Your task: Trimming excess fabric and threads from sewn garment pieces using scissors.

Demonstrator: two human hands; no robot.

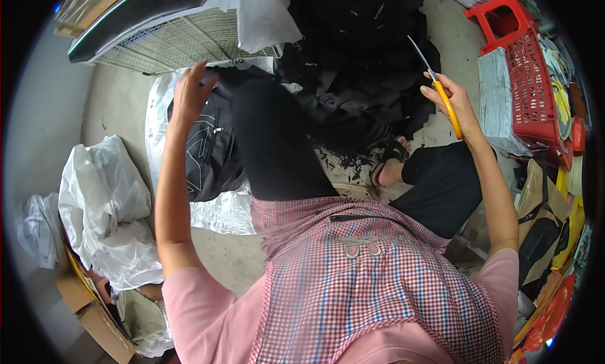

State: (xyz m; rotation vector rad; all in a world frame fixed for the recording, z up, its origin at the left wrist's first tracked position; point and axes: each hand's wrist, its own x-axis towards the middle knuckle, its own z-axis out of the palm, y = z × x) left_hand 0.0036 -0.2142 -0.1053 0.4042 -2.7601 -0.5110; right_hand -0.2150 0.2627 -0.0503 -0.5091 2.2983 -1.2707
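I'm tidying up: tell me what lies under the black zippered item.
Shiny plastic sheeting shows past the edges of the black zippered item; whatever lies directly beneath is covered.

the one view comes from a wide fisheye worn on the head, the left of a pair, facing steeply down past the checked apron (378,282) to the floor (227,257). the apron is nearest, filling the lower middle of the frame; the left hand (192,96) and right hand (455,106) sit farther out, in the upper left and upper right. the black pile (353,55) at top centre lies beyond them. edges curve toward the rim, and the corners are black.
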